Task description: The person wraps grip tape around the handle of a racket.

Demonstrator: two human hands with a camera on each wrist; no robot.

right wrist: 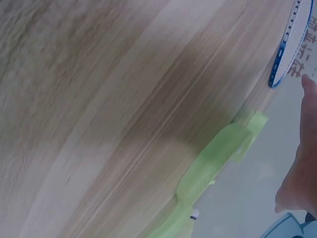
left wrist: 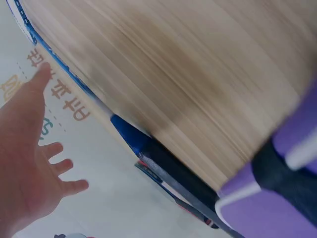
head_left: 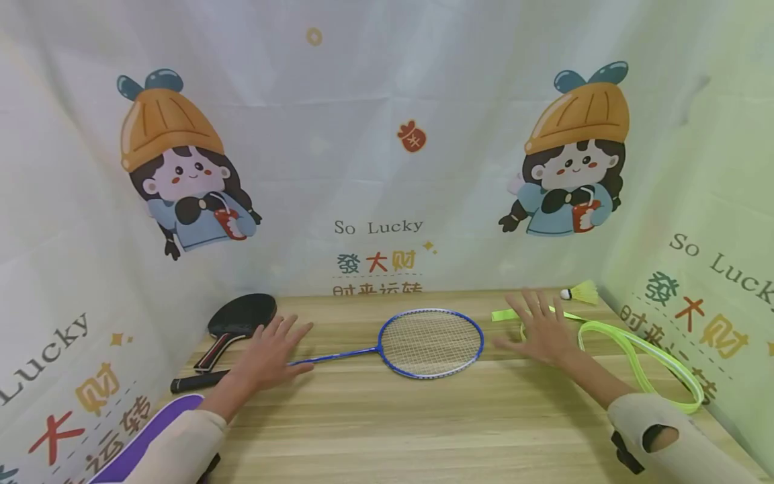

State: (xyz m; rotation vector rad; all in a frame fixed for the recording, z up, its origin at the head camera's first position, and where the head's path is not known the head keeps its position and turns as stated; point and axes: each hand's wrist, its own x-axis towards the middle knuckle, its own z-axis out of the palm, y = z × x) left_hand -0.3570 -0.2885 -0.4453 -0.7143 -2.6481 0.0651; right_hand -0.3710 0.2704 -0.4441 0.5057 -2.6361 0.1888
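Note:
A blue badminton racket (head_left: 431, 343) lies across the wooden table, its black handle (head_left: 196, 382) pointing left. Over its shaft spreads my left hand (head_left: 266, 356), fingers straight and nothing held. Behind that hand a black table tennis bat (head_left: 243, 316) lies at the table's back left. My right hand (head_left: 541, 333), fingers spread and holding nothing, is above a neon yellow-green strap (head_left: 662, 359) and partly hides it. In the left wrist view the racket handle (left wrist: 176, 168) runs below the left hand (left wrist: 29, 148). The right wrist view has the strap (right wrist: 213, 158) beside the right hand (right wrist: 299, 153).
A yellow shuttlecock (head_left: 582, 292) rests at the back right near the patterned cloth (head_left: 387, 154) that walls the table (head_left: 387, 430) on three sides. At the front left is a purple object with a white edge (head_left: 151, 430), partly covered by the left sleeve.

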